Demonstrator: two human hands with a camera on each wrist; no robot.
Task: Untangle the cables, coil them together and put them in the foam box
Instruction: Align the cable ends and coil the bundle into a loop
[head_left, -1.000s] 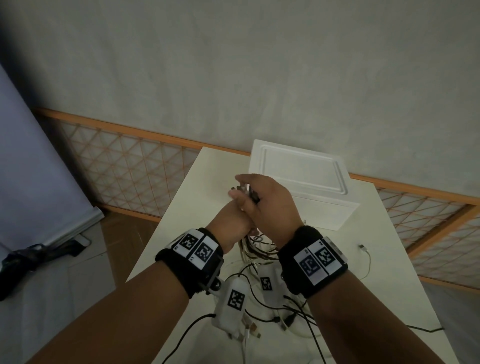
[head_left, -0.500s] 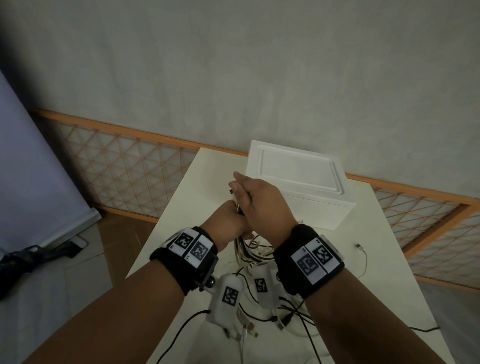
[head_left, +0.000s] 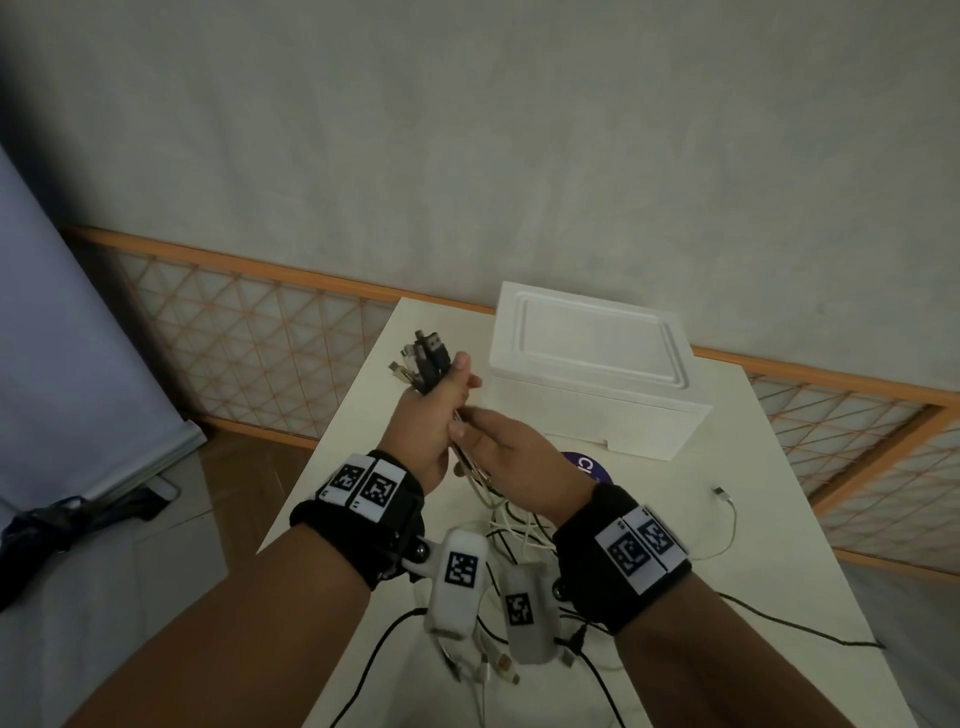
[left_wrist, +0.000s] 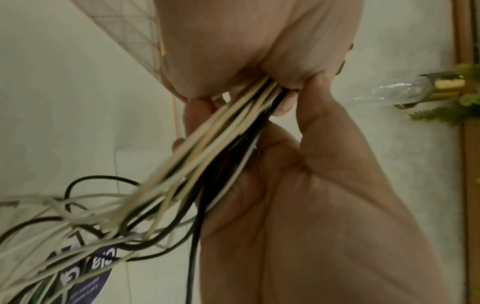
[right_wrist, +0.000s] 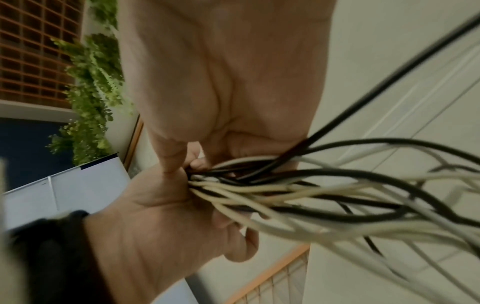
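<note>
Fingers (head_left: 451, 387) of raised left hand (head_left: 431, 421) around cables (head_left: 470, 462), right hand (head_left: 511, 460) beneath.

The foam box (head_left: 597, 384) with its lid on fills the bench's (head_left: 769, 551) far right corner. Loose cables (head_left: 519, 530) sprawl across the middle to the near edge. Bare bench runs along the far left edge and the right side.

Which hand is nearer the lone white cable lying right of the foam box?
Right. The right hand is left of that lone white cable, over the table; the left hand, gripping the cable bundle, is farther left.
</note>
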